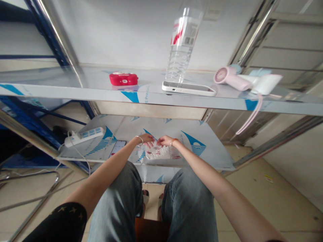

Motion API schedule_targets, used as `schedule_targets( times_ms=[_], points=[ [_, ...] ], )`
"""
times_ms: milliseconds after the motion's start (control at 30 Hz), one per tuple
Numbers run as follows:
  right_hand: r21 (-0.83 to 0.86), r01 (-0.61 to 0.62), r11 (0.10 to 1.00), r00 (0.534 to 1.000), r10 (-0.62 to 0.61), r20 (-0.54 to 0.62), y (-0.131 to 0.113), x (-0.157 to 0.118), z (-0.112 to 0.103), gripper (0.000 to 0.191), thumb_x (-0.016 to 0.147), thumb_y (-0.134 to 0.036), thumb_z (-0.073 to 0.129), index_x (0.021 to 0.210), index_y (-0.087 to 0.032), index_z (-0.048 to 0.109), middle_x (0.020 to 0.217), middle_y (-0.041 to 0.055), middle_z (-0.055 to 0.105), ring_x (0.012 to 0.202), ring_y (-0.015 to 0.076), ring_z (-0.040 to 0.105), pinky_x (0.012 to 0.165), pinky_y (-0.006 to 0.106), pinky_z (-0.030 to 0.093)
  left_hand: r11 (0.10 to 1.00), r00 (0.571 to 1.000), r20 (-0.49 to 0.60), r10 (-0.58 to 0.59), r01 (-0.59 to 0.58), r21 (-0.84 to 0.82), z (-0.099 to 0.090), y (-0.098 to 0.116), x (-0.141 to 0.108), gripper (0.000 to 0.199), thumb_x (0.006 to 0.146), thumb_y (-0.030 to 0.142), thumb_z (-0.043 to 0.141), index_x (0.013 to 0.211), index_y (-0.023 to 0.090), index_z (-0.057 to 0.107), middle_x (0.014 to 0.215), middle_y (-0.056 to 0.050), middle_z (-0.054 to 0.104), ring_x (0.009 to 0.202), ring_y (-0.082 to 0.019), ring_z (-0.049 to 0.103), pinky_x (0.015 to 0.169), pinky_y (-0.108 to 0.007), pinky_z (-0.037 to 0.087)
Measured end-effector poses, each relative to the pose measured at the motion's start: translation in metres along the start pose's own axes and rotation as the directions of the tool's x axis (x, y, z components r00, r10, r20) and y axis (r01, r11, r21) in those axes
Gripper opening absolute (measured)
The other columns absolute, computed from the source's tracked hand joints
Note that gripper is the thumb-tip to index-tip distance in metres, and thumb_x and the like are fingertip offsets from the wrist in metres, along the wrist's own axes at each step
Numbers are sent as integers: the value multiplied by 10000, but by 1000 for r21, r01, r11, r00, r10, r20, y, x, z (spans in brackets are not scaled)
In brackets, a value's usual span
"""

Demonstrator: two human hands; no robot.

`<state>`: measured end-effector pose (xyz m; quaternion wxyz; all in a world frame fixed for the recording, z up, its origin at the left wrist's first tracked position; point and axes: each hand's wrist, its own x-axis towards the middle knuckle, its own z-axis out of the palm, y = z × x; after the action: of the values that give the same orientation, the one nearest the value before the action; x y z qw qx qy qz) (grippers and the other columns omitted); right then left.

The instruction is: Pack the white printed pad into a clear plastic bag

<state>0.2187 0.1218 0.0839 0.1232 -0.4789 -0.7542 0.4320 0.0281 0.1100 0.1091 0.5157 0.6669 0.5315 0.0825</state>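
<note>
A clear plastic packet (158, 153) with white contents and reddish print lies on the lower metal shelf (214, 154), in front of my knees. At its upper left edge is my left hand (147, 138), a bangle on the wrist, with the fingers bent onto the plastic. My right hand (165, 140) pinches the upper edge close beside it, fingertips pressed together. The two hands are a small gap apart. What exactly lies between the fingertips is too small to make out clearly. Left of the packet, a phone (118, 147) lies flat with its screen up.
A white power strip (84, 136) with a cable sits at the lower shelf's left. Above, the upper shelf (101, 94) carries a red case (123, 79), a plastic bottle (180, 50), a white-edged phone (189, 88) and a pink handheld fan (233, 78) whose strap hangs over the edge.
</note>
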Motion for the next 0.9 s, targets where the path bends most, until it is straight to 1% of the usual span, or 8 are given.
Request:
schedule_targets(
  times_ms=[167,267,367,433,567,667,800,900],
  points=[
    [67,-113,991,993,114,-15,2,0,-5,78,722,-98,628,694,-110,700,604,10,655,493,83,536,473,158,379,999,999,-37,-25,24,-32,-3,-5,5,185,744,297,632,835,141,672,806,-53,717,765,-174,666,652,-221,494],
    [74,-105,992,992,109,-58,7,3,-7,64,721,-136,662,678,-104,696,610,17,660,484,81,543,450,152,364,995,998,-58,-25,19,-102,-3,-5,5,172,728,285,649,783,123,661,763,-55,710,752,-172,665,691,-240,506],
    [117,-76,990,987,91,-130,12,6,-8,80,703,-153,698,662,-90,673,609,29,657,469,73,538,437,144,373,981,999,-45,8,-16,-193,-2,-3,2,105,736,210,623,754,106,630,685,-55,692,678,-161,660,723,-269,518],
    [152,-60,987,984,84,-159,14,7,-7,83,686,-140,716,667,-86,656,609,34,654,469,73,545,436,141,388,975,999,-34,-6,-1,-222,-1,0,-1,56,741,160,604,770,112,604,626,-39,672,629,-155,653,728,-283,525],
    [179,-62,982,980,94,-174,10,4,-6,114,695,-95,715,784,-95,644,569,10,628,454,74,547,419,134,379,973,999,-50,-21,9,-229,1,4,-5,90,779,124,562,869,122,563,609,-17,648,623,-160,653,693,-300,542],
    [181,-71,981,979,103,-177,5,1,-7,213,716,-60,690,920,-99,643,561,-6,617,445,71,536,412,132,364,974,998,-61,-10,-4,-228,1,6,-6,88,799,118,541,885,114,552,629,-20,633,660,-165,649,676,-306,550],
    [185,-90,978,985,115,-128,3,0,-9,385,712,-26,662,1085,-118,631,670,13,671,490,82,568,440,141,383,975,993,-107,56,-78,-207,-1,4,-4,83,776,65,524,845,87,565,719,-52,641,740,-169,631,683,-296,547],
    [184,-103,977,988,122,-94,5,1,-10,390,711,-5,635,1084,-117,648,730,30,691,526,85,584,455,141,389,982,980,-168,105,-129,-138,-3,-1,0,87,761,39,510,810,70,576,748,-61,648,701,-146,612,667,-261,534]
  ],
)
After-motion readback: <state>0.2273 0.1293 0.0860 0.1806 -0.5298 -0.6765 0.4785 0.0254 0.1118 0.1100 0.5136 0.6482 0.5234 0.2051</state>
